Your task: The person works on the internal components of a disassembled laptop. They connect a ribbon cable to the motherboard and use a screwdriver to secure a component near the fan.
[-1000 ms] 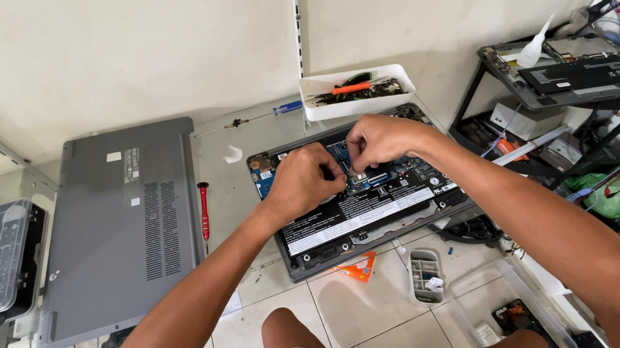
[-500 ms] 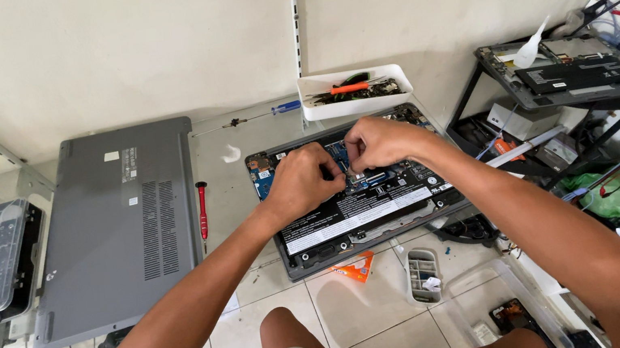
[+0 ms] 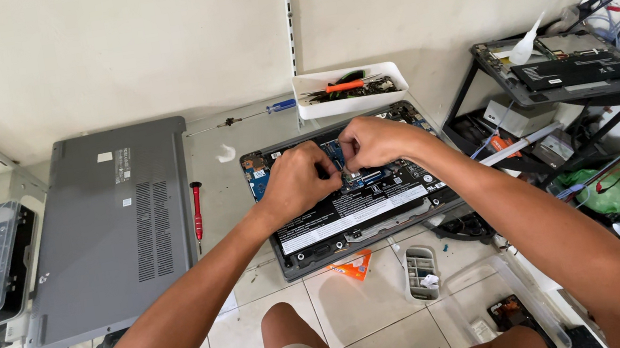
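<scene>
Change: your left hand point(image 3: 296, 180) and right hand point(image 3: 374, 140) have stayed close together over the open laptop point(image 3: 354, 192); almost nothing moved.
Fingers: bunched together over one small part; what they pinch is hidden, so you cannot tell.
Laptop: lies open on the floor in front of your knees, its long black battery point(image 3: 349, 213) wearing a white label strip.
Nearby: grey cover point(image 3: 109, 228) left, red screwdriver point(image 3: 197, 209) between, white tray point(image 3: 350, 88) behind, orange packet point(image 3: 355, 265) in front.
</scene>
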